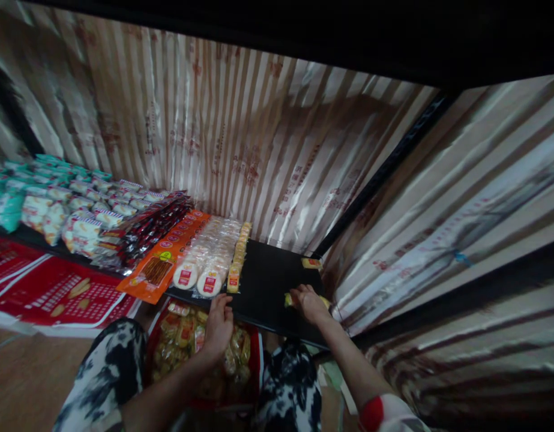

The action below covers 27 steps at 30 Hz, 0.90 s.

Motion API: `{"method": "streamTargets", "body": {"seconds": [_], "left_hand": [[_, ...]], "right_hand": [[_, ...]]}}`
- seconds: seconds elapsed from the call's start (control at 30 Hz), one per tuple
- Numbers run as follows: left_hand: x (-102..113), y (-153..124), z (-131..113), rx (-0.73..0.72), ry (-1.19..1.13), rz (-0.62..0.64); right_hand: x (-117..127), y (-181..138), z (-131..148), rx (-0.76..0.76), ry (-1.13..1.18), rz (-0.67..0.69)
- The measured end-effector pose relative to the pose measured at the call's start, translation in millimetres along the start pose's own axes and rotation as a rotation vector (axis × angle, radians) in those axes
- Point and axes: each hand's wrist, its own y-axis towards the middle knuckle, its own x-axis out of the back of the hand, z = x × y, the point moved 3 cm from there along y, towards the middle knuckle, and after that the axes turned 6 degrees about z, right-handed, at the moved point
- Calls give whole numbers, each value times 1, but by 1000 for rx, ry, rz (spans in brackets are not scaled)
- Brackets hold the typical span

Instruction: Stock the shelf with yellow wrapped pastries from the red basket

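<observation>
My right hand [309, 305] reaches over the right part of a black shelf [267, 282], its fingers closed on a small yellow snack packet [289, 299]. More yellow wrapping shows on the far side of that hand. My left hand [219, 324] is at the shelf's front edge, fingers bent and pressed together; what lies under the fingertips is hidden. Just beyond it runs a row of yellow wrapped snack packets [234, 279]. One more yellow packet [311, 263] lies at the shelf's back right corner.
Round white crackers in clear wrap [209, 282], an orange snack bag [153, 270], dark red packets and white and green packets fill the shelf's left. Below, between my knees, stands a box of yellow wrapped snacks [182, 333]. A dark post [385, 174] rises at the right.
</observation>
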Motion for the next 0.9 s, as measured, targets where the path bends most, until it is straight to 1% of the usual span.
{"method": "streamTargets", "body": {"seconds": [0.1, 0.2, 0.27, 0.37, 0.47, 0.57, 0.63, 0.73, 0.83, 0.9], "left_hand": [[-5, -3, -3, 3, -26, 11], [-16, -7, -6, 11, -40, 40], [-25, -9, -9, 19, -48, 68], [-38, -7, -17, 32, -59, 106], [-48, 2, -28, 41, -40, 151], [-58, 15, -42, 37, -27, 182], [-66, 25, -50, 12, -49, 207], [-82, 42, -55, 0, -131, 241], [-94, 62, -54, 46, -199, 236], [-99, 76, -54, 64, -192, 213]], "right_hand": [[7, 1, 4, 4, 31, -87], [11, 5, 8, -19, 199, -184], [12, 10, 10, -75, 394, -225], [13, 19, 15, -145, 764, -283], [11, 29, 23, -122, 1136, -310], [5, 40, 30, -115, 1378, -320], [2, 47, 34, -133, 1448, -344], [-1, 56, 39, -156, 1479, -369], [2, 65, 42, -101, 1562, -360], [4, 72, 41, -52, 1628, -337]]}}
